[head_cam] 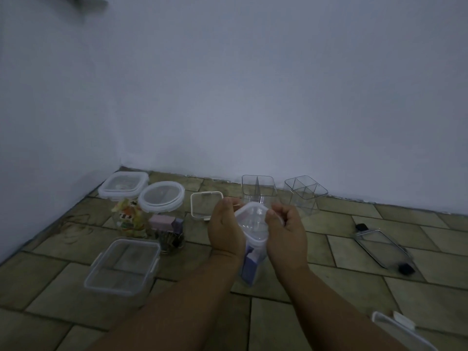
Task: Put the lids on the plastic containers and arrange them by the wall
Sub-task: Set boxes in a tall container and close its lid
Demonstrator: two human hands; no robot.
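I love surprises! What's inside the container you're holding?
Through the clear container something purple and white shows. The lid, gripped by the left hand and right hand, hides the upper part.

**View:** one, head-worn and wide-angle. You are looking forward and down from above the grip.
**Facing:** you are facing the wall (253, 97), which is filling the upper half of the frame beyond the grip. Its corner is sitting far to the left of the grip.
**Nearness:** close. Your forearms are entering from the bottom edge, and your left hand (224, 231) and right hand (287, 233) are holding the lidded container (252, 219) just below frame centre.
**Coverage:** the tiled floor (329, 287) is spreading out on both sides of the grip and nearer than it.
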